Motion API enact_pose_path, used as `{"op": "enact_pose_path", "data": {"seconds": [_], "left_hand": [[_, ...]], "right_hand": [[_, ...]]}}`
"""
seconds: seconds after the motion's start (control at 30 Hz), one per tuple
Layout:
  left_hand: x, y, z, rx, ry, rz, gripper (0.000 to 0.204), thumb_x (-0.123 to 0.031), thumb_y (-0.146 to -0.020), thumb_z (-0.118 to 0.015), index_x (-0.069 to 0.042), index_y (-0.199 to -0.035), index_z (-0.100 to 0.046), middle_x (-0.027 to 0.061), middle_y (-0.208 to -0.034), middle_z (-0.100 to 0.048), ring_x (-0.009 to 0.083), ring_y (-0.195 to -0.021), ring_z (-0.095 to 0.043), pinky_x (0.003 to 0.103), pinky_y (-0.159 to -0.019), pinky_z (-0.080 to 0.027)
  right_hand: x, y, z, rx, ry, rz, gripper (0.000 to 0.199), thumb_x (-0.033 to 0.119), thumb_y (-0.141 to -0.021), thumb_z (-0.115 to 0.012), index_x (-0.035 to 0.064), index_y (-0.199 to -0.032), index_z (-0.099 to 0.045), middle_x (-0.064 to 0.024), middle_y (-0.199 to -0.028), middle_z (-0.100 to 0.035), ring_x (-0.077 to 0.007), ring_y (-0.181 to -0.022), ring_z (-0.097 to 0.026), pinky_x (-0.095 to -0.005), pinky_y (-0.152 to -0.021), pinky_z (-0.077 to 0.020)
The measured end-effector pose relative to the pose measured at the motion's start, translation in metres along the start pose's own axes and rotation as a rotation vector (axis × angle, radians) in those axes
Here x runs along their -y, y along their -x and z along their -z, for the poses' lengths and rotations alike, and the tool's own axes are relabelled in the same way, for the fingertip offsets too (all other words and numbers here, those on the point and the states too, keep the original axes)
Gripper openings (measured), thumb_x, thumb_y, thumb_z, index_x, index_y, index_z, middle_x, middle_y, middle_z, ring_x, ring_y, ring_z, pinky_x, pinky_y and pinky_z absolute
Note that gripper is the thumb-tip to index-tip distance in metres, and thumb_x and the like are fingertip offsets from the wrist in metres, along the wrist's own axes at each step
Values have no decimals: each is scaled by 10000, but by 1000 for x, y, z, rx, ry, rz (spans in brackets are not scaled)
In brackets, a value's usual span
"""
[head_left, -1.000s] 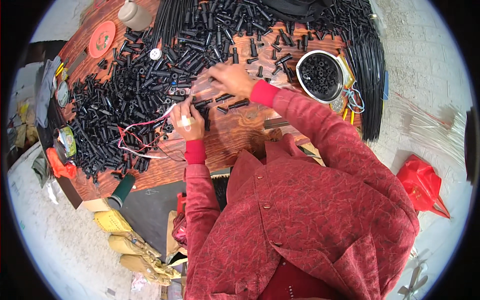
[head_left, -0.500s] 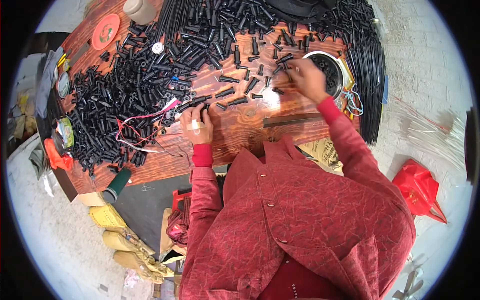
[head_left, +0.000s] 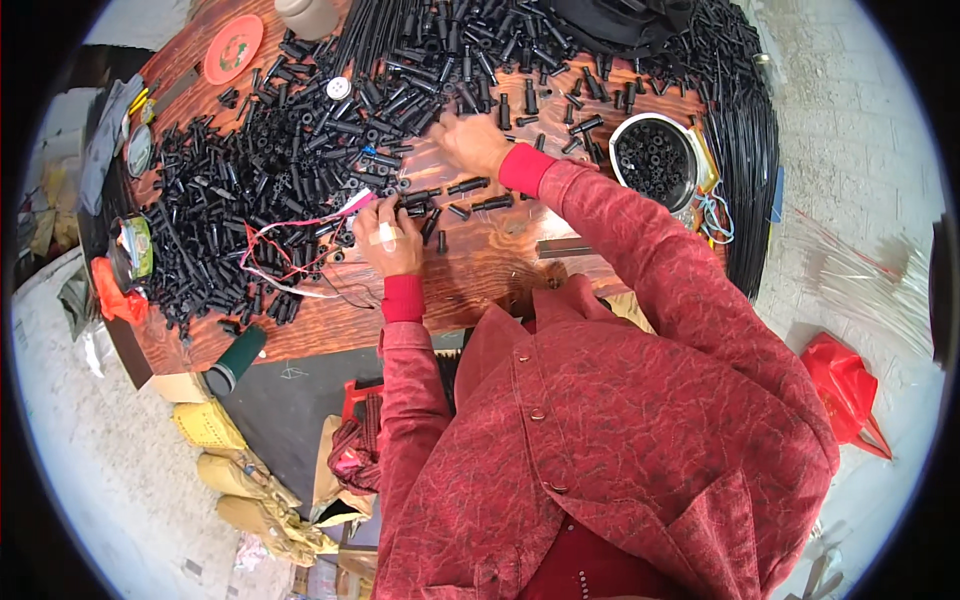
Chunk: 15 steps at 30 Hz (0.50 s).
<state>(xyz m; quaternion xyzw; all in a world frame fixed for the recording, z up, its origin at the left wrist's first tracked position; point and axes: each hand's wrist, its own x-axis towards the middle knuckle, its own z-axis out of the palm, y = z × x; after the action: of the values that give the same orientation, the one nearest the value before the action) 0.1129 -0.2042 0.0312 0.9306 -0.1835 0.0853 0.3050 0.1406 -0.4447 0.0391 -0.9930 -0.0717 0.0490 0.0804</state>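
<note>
Right hand (head_left: 472, 143) is swinging back from over by the round metal bowl (head_left: 655, 160) and is now landing on the loose black plastic tubes (head_left: 470, 186) just in front of it, fingers spread and curling down onto the pile, not obviously pinching one yet. Left hand (head_left: 388, 238) is barely moving; it's staying closed around a black tube end with the pink and white wires (head_left: 300, 235) trailing off to the left. Nearest loose tubes are lying between the two hands, long axes running roughly left-right across the wooden table (head_left: 480, 270). Right hand is sitting closer to them, touching the far side of that little cluster.
</note>
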Motion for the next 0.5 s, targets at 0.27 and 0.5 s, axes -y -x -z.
{"op": "enact_pose_path", "data": {"seconds": [0.27,0.5], "left_hand": [[-5,2,0,37,-14,-30,314,-70,-794,-742,-115,-1104,-729,108,-1112,-638,350,-1076,-562,468,-943,-462],[-5,-2,-4,50,-5,-51,327,-82,-801,-740,-109,-1126,-715,120,-1150,-654,347,-1103,-563,468,-975,-445]], "right_hand": [[70,-5,-16,-144,-291,7,222,224,-816,-714,59,-961,-682,-142,-987,-675,-350,-863,-707,-449,-709,-584],[61,-5,-29,-35,-238,-18,272,251,-818,-743,54,-998,-691,-146,-1009,-676,-336,-952,-701,-464,-732,-582]]}}
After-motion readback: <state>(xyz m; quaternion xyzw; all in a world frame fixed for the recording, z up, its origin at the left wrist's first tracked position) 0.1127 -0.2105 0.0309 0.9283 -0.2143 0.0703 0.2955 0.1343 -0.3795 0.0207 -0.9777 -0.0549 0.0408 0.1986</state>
